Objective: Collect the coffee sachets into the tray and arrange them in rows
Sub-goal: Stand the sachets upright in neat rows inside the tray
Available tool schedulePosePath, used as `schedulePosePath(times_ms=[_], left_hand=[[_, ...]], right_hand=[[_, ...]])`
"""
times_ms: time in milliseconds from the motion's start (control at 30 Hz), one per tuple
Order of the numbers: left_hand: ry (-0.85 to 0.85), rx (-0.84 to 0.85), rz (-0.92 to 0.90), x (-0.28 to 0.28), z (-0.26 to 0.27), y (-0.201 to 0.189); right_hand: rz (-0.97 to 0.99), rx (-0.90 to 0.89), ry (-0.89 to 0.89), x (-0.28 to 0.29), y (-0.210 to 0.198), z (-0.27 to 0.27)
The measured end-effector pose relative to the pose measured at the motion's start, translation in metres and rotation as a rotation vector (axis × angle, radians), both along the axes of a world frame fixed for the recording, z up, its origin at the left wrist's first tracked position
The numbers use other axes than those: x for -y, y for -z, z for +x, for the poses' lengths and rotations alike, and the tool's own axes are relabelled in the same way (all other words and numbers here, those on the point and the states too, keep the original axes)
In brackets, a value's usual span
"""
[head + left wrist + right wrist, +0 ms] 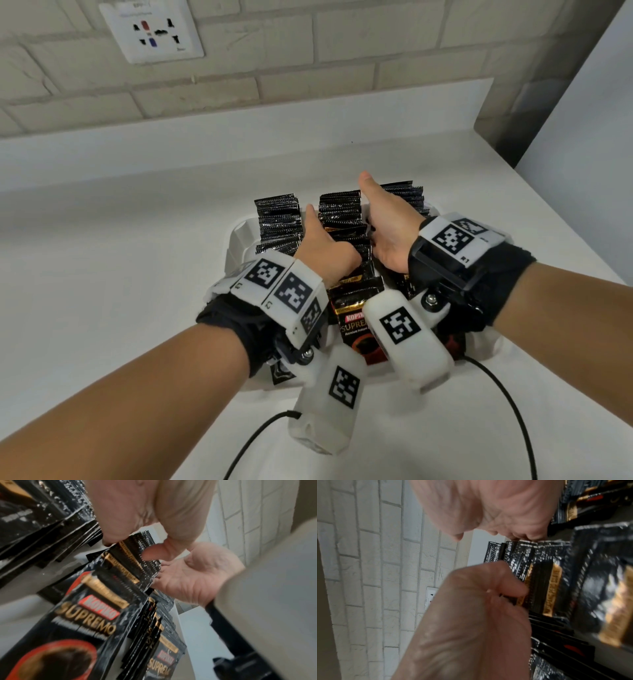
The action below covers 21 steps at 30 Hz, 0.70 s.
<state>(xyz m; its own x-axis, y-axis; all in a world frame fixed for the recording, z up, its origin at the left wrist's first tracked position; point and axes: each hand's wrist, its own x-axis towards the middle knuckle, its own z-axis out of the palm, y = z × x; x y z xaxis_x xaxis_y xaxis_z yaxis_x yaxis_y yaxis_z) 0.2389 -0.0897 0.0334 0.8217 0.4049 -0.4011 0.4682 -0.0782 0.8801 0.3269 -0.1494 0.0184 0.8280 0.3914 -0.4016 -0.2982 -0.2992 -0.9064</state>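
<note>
A white tray (238, 236) on the counter holds three rows of black coffee sachets standing on edge. Both hands flank the middle row (339, 209). My left hand (325, 241) pinches the tops of several sachets in that row between thumb and curled fingers (109, 539). On the row's other side my right hand (381, 226) presses it, palm (197, 574) open toward the left hand and thumb raised; its fingertips (522, 537) touch the sachet tops. The left row (277, 219) and right row (407, 195) stand untouched. The front sachet (352, 329) shows its printed face.
The white counter (137, 222) ends at a brick wall with a socket plate (150, 32). A tall white panel (582, 137) stands at the right. A black cable (513, 394) loops over the counter near the tray's front.
</note>
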Motion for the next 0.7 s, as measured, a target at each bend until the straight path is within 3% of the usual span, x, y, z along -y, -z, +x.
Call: schedulePosePath(times_ms=[167,333,533,700], left_hand=[[-0.032,0.027,-0.111,0.0,0.006,0.0],[-0.109,-0.008,-0.108,-0.001,0.018,-0.003],[-0.132,-0.036,-0.124,0.002,0.023,-0.008],[-0.171,0.05,-0.167,0.004,0.017,-0.007]], right_hand=[[0.039,-0.013,-0.02,-0.001,-0.001,-0.004],[0.137,-0.078,-0.015,0.001,-0.002,-0.007],[0.048,-0.052,0.012,-0.001,-0.006,0.001],[0.037,-0.06,-0.003,-0.003,-0.009,0.0]])
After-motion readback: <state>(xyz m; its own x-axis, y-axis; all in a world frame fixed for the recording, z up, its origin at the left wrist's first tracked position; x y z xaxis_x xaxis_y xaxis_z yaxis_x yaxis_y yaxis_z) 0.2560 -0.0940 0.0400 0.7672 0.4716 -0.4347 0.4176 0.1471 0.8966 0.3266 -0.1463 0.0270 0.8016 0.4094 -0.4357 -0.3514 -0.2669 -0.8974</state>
